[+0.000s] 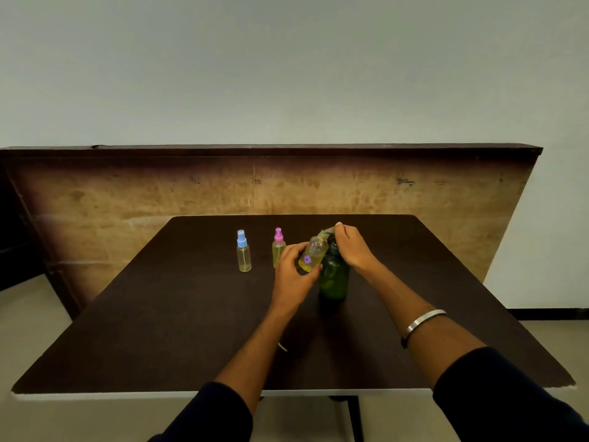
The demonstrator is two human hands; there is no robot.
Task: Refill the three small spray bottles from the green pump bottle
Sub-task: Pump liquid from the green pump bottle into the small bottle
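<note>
My left hand (291, 271) grips a small clear spray bottle (313, 254) with a purple flower mark, uncapped and tilted, its mouth under the spout of the green pump bottle (334, 277). Yellow liquid fills its lower part. My right hand (352, 247) rests on top of the green bottle's pump head, fingers curled over the spout. The green bottle stands upright on the dark table (191, 330). A blue-capped spray bottle (243, 252) and a pink-capped spray bottle (278, 247) stand upright to the left, both capped; the pink one holds yellow liquid.
A small thin yellowish item (282, 346) lies on the table near my left forearm. A wooden panel (127, 199) leans against the wall behind the table. I wear a metal bangle (422, 322) on my right wrist.
</note>
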